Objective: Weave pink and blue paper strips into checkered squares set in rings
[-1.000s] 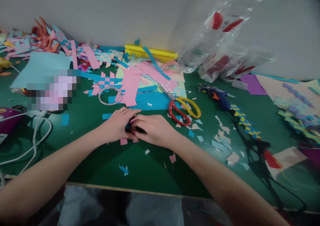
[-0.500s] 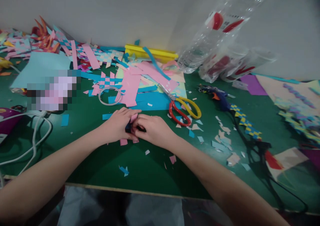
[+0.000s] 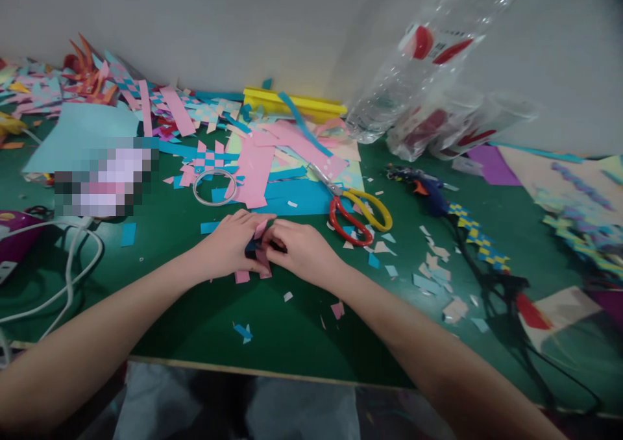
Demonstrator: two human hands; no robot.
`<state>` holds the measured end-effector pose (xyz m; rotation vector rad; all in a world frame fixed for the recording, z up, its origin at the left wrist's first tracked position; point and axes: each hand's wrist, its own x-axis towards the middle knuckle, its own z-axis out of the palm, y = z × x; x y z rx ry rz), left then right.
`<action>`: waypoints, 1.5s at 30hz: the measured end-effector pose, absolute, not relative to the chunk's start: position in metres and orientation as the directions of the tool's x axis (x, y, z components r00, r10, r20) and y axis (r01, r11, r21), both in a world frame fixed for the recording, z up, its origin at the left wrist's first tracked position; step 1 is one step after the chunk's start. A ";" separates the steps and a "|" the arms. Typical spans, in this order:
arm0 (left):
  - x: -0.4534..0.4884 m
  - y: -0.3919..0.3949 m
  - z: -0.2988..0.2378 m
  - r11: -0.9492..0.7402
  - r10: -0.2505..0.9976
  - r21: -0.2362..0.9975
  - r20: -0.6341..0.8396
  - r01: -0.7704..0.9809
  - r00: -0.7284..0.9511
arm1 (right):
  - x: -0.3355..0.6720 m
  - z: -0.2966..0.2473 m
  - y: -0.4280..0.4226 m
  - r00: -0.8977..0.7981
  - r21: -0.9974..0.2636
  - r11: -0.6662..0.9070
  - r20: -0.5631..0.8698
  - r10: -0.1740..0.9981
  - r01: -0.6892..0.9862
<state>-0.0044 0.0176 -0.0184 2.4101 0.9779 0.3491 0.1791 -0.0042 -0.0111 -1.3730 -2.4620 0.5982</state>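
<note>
Paper piece [image 3: 261, 228], pink and dark blue, partly visible between hands [image 3: 230, 244]

Bare forearms [image 3: 121, 309] angled inward, left hand [image 3: 230, 245] and right hand [image 3: 307, 250] curled close together.

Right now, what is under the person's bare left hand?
Pink paper ends poke out at the near edge of the bare left hand, over the green tabletop. A dark blue piece shows inside its curl. Whatever the palm covers cannot be seen.
</note>
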 end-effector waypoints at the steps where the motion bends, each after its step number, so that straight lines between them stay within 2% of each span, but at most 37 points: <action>1: -0.004 0.017 -0.017 -0.608 0.706 0.546 0.039 0.576 0.707 | 0.180 -0.011 -0.004 -0.520 -0.466 0.475 0.037 0.853 0.746; 8: -0.002 0.018 -0.013 -0.599 0.706 0.554 0.026 0.578 0.707 | 0.182 -0.013 -0.002 -0.511 -0.400 0.514 0.124 0.851 0.759; 13: -0.003 0.017 -0.013 -0.587 0.714 0.560 0.019 0.584 0.700 | 0.183 -0.016 -0.002 -0.514 -0.304 0.574 0.259 0.818 0.761; 16: -0.003 0.016 -0.012 -0.584 0.716 0.565 0.020 0.583 0.698 | 0.185 -0.017 -0.002 -0.528 -0.201 0.614 0.354 0.772 0.763; 19: -0.003 0.016 -0.011 -0.584 0.712 0.571 0.020 0.577 0.702 | 0.191 -0.016 0.001 -0.575 -0.043 0.656 0.439 0.690 0.754; 22: -0.003 0.015 -0.010 -0.581 0.709 0.565 -0.002 0.586 0.705 | 0.202 -0.016 0.009 -0.549 0.055 0.614 0.517 0.657 0.787; 25: -0.004 0.015 -0.011 -0.575 0.708 0.562 -0.023 0.595 0.706 | 0.214 -0.017 0.019 -0.459 0.055 0.535 0.591 0.663 0.843; 28: -0.005 0.015 -0.013 -0.574 0.708 0.564 -0.024 0.594 0.706 | 0.220 -0.018 0.026 -0.468 0.090 0.524 0.595 0.654 0.847; 35: -0.005 0.016 -0.012 -0.565 0.709 0.588 -0.013 0.579 0.705 | 0.214 -0.012 0.021 -0.487 0.091 0.555 0.609 0.626 0.827; 40: -0.006 0.015 -0.008 -0.559 0.707 0.608 -0.008 0.564 0.708 | 0.212 -0.008 0.007 -0.582 0.134 0.657 0.614 0.533 0.742; 45: -0.007 0.013 -0.002 -0.573 0.677 0.622 -0.007 0.533 0.736 | 0.211 -0.016 -0.008 -0.600 -0.030 0.768 0.605 0.523 0.639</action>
